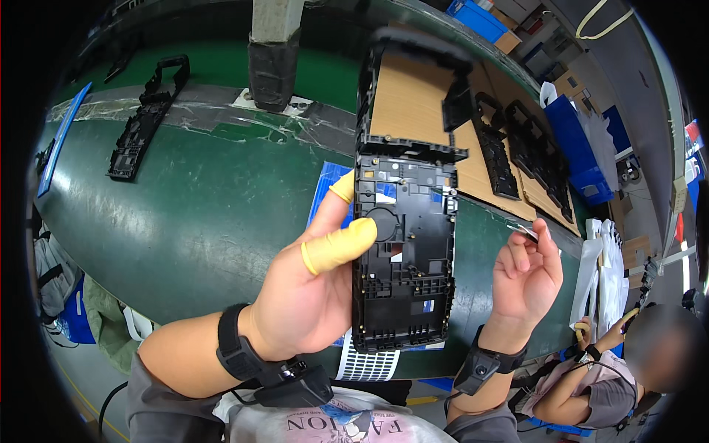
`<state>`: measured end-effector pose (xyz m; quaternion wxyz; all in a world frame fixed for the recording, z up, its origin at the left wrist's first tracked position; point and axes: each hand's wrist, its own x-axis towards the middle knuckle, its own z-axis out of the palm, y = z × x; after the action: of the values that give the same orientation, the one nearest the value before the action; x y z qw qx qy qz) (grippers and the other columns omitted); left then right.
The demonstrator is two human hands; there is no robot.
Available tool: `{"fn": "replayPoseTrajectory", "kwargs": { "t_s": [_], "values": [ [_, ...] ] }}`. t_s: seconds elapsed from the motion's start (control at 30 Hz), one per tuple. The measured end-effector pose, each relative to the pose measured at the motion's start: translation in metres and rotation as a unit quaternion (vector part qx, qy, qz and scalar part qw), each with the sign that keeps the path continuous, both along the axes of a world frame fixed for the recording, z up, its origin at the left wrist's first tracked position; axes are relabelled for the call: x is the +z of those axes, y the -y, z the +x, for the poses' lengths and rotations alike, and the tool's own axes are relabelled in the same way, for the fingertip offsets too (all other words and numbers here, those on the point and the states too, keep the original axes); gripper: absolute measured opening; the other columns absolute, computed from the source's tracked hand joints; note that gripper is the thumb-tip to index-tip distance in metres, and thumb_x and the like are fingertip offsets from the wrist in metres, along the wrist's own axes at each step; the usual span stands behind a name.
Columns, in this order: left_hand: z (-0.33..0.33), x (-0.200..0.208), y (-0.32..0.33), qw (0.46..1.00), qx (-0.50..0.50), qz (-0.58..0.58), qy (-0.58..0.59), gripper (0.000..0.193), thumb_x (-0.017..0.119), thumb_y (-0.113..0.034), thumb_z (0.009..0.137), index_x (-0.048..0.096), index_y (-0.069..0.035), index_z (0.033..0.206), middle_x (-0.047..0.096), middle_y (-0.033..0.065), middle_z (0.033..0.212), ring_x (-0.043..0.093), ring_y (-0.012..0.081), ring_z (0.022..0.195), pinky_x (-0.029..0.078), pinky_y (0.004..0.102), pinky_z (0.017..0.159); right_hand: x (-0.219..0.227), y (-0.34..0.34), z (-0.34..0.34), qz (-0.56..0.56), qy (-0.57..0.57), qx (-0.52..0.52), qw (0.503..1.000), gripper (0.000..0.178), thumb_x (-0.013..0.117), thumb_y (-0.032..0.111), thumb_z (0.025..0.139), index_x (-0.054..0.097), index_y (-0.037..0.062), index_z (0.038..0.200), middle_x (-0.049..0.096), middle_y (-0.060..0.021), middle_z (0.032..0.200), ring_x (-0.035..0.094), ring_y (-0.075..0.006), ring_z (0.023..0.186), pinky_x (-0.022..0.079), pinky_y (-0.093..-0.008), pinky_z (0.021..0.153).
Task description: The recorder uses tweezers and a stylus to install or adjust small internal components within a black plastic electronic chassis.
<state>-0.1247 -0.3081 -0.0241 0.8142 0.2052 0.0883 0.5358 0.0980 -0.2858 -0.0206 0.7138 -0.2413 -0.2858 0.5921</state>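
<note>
A long black plastic housing (406, 251), with ribs, small bosses and an open frame at its far end, is held up in front of me. My left hand (306, 295) is closed on its left edge. Yellow finger cots cover the thumb and one finger, and the thumb lies on the inner face. Apart from the housing, to the right, my right hand (526, 277) is raised with its fingertips pinched. Between them is a thin, pointed silvery piece (523, 232), too small to name surely. A white sheet of black rectangular labels (368, 364) lies below the housing.
More black housings lie on brown cardboard (480, 159) at the right, and another housing (148, 122) lies far left. A wrapped post (275, 66) rises from the green table (214, 192). Blue bins (572, 140) stand right. Another person (583, 384) works at the lower right.
</note>
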Motion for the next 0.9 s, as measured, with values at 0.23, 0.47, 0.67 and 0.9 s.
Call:
{"fn": "replayPoseTrajectory", "kwargs": {
  "t_s": [0.23,0.47,0.67,0.9],
  "values": [
    [0.004,-0.002,-0.001,0.997,-0.004,-0.068,0.04,0.04,0.04,-0.011,0.083,0.029,-0.01,0.121,0.043,0.0076,0.114,0.045,0.0202,0.104,0.04,0.0373,0.085,-0.002,-0.003,0.001,-0.002,0.002,0.0,1.0,0.019,0.043,0.01,0.081,0.054,-0.0027,0.09,0.059,-0.0196,0.075,0.039,-0.0112,0.045,0.029,-0.0198,0.04],
    [0.008,-0.003,-0.008,0.998,0.019,-0.066,0.017,0.038,0.041,-0.011,0.082,0.032,-0.01,0.12,0.045,0.0074,0.111,0.047,0.0203,0.1,0.041,0.0377,0.084,0.0,-0.006,0.004,-0.012,0.002,-0.017,1.0,0.017,0.045,0.01,0.08,0.054,-0.0015,0.087,0.059,-0.0195,0.073,0.041,-0.0113,0.044,0.029,-0.0197,0.039],
    [-0.011,-0.001,-0.135,0.987,0.018,-0.051,-0.152,0.027,0.034,-0.02,0.086,0.048,-0.003,0.1,0.057,0.0107,0.091,0.056,0.0253,0.08,0.046,0.042,0.075,-0.005,-0.014,0.015,-0.041,-0.002,-0.056,0.998,0.013,0.048,0.01,0.078,0.054,0.0005,0.085,0.058,-0.02,0.07,0.041,-0.011,0.043,0.029,-0.0195,0.039],
    [0.013,0.004,-0.223,0.401,0.493,0.221,-0.74,0.058,0.063,-0.025,0.068,0.037,0.0,0.113,0.038,0.0224,0.113,0.038,0.0352,0.104,0.035,0.0403,0.086,-0.01,-0.023,0.031,-0.066,-0.04,-0.09,0.993,0.01,0.05,0.009,0.077,0.052,0.0012,0.083,0.057,-0.0199,0.07,0.041,-0.0113,0.043,0.029,-0.0202,0.039]
  ]
}}
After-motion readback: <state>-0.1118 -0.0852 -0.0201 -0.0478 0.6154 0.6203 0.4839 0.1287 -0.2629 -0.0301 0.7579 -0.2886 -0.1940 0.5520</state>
